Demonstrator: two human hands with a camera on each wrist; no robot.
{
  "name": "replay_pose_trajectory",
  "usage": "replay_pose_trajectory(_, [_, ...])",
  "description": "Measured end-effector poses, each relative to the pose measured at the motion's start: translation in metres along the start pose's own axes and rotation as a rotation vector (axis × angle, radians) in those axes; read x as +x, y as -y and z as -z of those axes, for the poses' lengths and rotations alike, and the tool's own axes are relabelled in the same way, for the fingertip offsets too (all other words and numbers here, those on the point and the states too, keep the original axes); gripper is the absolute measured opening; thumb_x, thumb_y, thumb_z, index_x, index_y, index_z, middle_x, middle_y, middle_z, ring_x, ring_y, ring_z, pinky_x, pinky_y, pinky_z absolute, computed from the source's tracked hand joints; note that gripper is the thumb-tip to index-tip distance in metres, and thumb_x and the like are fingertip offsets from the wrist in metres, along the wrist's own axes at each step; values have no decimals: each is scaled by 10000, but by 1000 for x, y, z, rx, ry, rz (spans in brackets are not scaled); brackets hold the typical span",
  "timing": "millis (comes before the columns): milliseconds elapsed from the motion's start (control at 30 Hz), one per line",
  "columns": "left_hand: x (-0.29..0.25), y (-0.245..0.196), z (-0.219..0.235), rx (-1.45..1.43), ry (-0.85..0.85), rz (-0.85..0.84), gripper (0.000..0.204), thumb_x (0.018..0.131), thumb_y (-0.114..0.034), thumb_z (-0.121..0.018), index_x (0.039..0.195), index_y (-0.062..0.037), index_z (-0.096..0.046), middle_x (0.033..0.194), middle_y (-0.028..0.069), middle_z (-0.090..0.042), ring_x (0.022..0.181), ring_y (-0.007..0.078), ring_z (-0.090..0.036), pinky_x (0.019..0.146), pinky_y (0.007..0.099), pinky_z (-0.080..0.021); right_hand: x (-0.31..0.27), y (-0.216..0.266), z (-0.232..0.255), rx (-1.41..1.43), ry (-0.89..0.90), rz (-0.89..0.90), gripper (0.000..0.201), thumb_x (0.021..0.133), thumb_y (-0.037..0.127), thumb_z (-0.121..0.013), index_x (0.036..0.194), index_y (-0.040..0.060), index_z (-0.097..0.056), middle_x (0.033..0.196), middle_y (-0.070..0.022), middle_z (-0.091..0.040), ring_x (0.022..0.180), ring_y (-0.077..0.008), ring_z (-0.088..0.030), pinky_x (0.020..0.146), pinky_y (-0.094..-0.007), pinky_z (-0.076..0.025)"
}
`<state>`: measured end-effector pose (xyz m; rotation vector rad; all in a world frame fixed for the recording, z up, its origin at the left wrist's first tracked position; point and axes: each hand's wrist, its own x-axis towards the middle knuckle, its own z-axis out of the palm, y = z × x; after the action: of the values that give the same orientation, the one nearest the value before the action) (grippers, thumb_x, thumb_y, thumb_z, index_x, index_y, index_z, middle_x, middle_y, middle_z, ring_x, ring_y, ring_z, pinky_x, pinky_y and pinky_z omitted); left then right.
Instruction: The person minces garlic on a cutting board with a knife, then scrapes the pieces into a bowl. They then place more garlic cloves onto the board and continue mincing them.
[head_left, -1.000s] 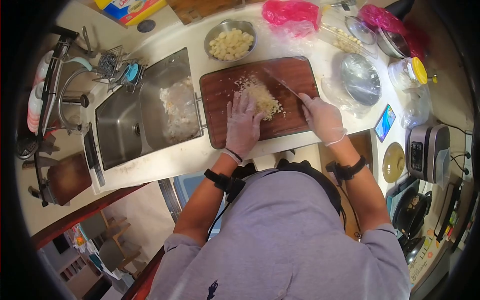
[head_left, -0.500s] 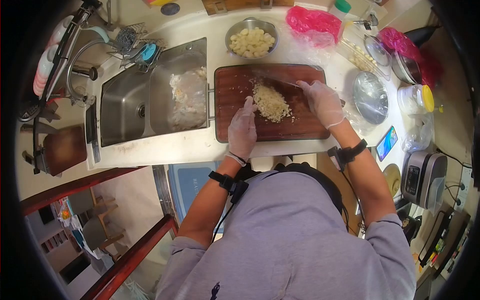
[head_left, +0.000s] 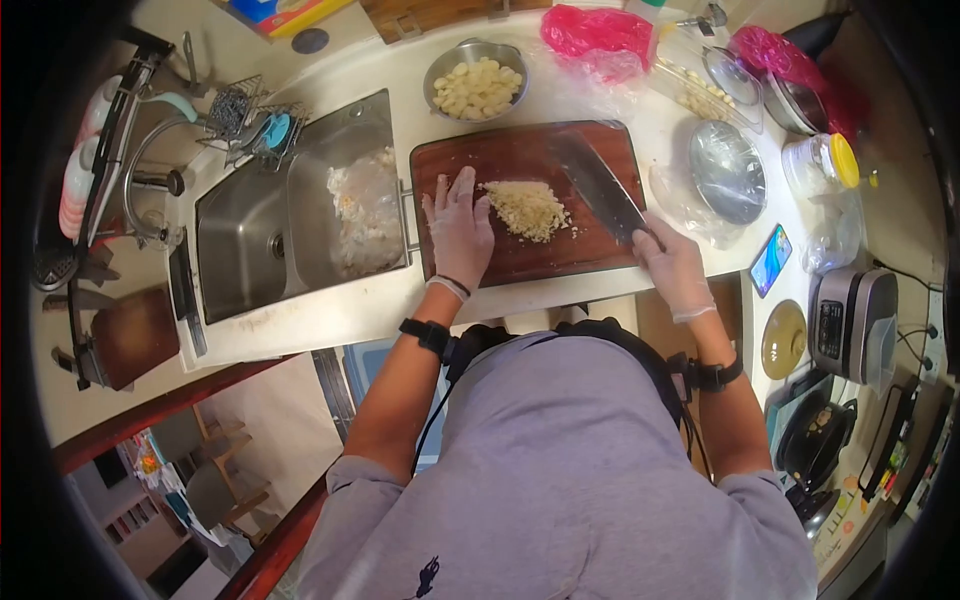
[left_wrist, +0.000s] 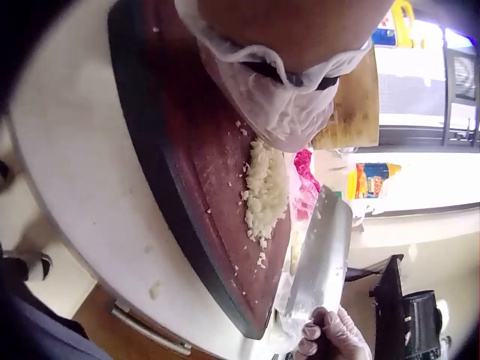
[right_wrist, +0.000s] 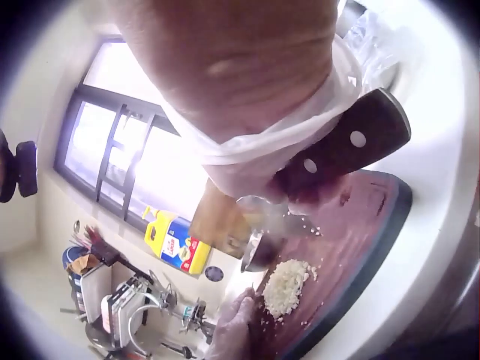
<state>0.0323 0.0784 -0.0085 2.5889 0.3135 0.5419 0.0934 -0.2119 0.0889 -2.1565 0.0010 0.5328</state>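
A mound of finely chopped garlic (head_left: 527, 208) lies mid-way along a brown cutting board (head_left: 590, 258). My gloved left hand (head_left: 462, 235) is over the board's left part, fingers extended and spread, thumb close to the mound's left side. On the other side, my gloved right hand (head_left: 676, 270) grips a cleaver by its dark riveted handle (right_wrist: 349, 142). The broad blade (head_left: 605, 190) slants up and left over the board's right part, its flat face showing. In the left wrist view the blade (left_wrist: 322, 251) stands apart from the garlic.
Behind the board stands a metal bowl (head_left: 431, 82) of peeled cloves. A double sink (head_left: 240, 245) with wet scraps adjoins on the left. To the right are a plastic-covered bowl (head_left: 727, 170), a phone (head_left: 771, 261) and a yellow-lidded jar (head_left: 815, 165). Pink bags (head_left: 597, 42) lie at the back.
My left hand has drawn left from the garlic and spread its fingers. The right hand has moved toward the board's near right corner, turning the blade from edge-on to flat. The garlic sits more heaped.
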Motion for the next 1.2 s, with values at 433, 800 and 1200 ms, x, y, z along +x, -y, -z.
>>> replay_pose_trajectory(433, [-10, -19, 2, -336, 228, -196, 618, 962, -224, -592, 1485, 8, -358, 1490, 243, -432, 1412, 432, -360, 1199, 499, -231, -42, 8, -55, -194, -110, 76, 398, 953, 223, -627, 1321, 71, -607, 1119, -243, -673, 1043, -418, -641, 902, -440, -510])
replay_pose_trajectory(800, [1, -33, -11, -22, 180, -178, 901, 817, -407, -762, 1469, 59, -349, 1444, 226, -436, 1363, 396, -366, 1153, 515, -263, -23, 21, -76, -407, -141, 244, 343, 961, 194, -571, 1217, -31, -608, 1026, -289, -672, 976, -450, -645, 875, -494, -514])
replay_pose_trajectory(1200, [-5, -26, -6, -40, 176, -226, 805, 847, -361, -739, 1436, 69, -398, 1430, 224, -445, 1345, 392, -377, 1174, 471, -263, -21, 34, -78, -378, -164, 255, 258, 954, 170, -562, 1133, -3, -628, 955, -282, -672, 909, -465, -643, 816, -520, -515])
